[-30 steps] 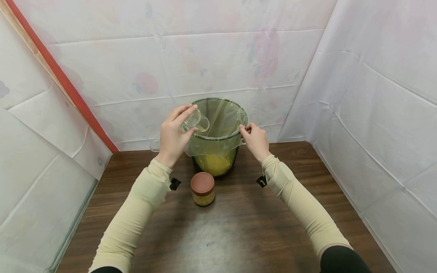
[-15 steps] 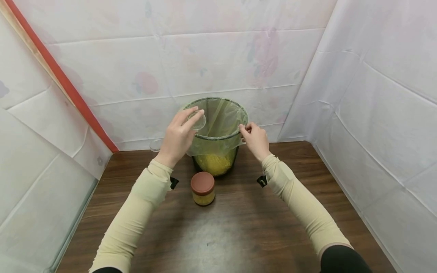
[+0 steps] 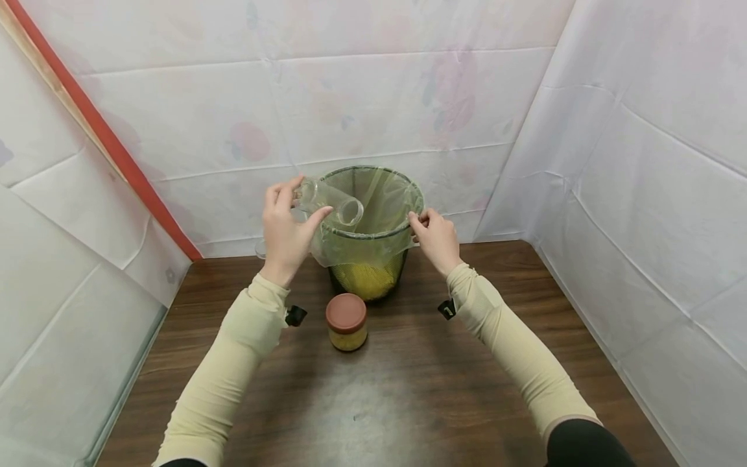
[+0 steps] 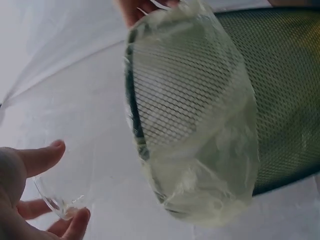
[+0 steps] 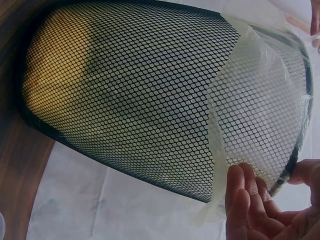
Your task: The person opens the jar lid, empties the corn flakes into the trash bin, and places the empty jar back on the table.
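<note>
In the head view my left hand [image 3: 286, 237] grips a clear glass cup [image 3: 335, 200] between thumb and fingers. The cup lies tilted over the left rim of a black mesh waste bin [image 5: 150, 100], one round end slanting down to the right. Only part of the cup's faint outline shows in the left wrist view. At the bin's right rim my right hand [image 3: 436, 241] pinches the edge, where a thin pale green bin liner [image 3: 364, 248] is folded outward. Something yellow [image 5: 57, 60] shows through the mesh at the bottom of the bin.
A small jar [image 3: 347, 322] with a reddish-brown lid and yellowish contents stands in front of the bin on the dark wooden table [image 3: 397, 389]. A round clear piece [image 3: 260, 248], partly hidden, lies behind my left hand. White patterned sheets [image 3: 408, 110] enclose the back and sides.
My left hand first dipped the cup into the bin, turning it more upside down, then drew it back left and up, nearly on its side. My right hand has stayed at the rim.
</note>
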Available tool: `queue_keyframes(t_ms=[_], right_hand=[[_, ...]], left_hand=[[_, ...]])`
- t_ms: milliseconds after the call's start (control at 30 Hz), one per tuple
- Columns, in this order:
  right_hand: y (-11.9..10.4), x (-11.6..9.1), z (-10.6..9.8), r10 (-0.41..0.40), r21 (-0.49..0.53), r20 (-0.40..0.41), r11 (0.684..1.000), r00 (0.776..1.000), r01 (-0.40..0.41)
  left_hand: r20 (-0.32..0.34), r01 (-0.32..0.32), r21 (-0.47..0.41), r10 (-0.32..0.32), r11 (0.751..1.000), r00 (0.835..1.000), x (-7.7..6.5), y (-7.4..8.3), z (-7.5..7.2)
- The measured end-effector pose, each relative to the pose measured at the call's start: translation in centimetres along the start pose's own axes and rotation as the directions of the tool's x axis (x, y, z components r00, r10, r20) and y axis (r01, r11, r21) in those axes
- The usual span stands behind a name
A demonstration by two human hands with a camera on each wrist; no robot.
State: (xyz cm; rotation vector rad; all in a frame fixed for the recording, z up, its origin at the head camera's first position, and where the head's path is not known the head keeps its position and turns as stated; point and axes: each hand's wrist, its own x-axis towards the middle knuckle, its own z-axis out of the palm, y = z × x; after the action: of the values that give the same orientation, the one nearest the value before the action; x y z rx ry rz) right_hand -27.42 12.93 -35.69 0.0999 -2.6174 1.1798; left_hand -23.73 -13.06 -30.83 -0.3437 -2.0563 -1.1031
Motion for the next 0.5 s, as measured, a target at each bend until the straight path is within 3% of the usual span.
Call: queue_keyframes(t_ms=[133,200,400,500], right_hand=[[-0.03,-0.02,-0.01,0.002,0.001,0.002,1.0,1.0,-0.002],[-0.08,-0.06,-0.01,0.005,0.005,0.004,1.0,1.0,-0.005],[-0.18,-0.1,-0.06,0.012,0.013,0.004,1.0,1.0,-0.012],[-0.18,-0.07,-0.02,0.011,0.008,-0.001,1.0,1.0,-0.011]], left_hand=[[-0.016,0.131,-0.128,-0.134,0.983,0.991,-0.05,-0.02,-0.24],[-0.03,0.133,-0.145,-0.138,0.98,0.99,-0.08,-0.12,-0.22],[-0.043,-0.049,0.0,0.049,0.999,0.998,-0.14,-0.21,0.2],[-0.045,-0.086,0.01,0.087,0.996,0.995,-0.2,-0.13,0.34]])
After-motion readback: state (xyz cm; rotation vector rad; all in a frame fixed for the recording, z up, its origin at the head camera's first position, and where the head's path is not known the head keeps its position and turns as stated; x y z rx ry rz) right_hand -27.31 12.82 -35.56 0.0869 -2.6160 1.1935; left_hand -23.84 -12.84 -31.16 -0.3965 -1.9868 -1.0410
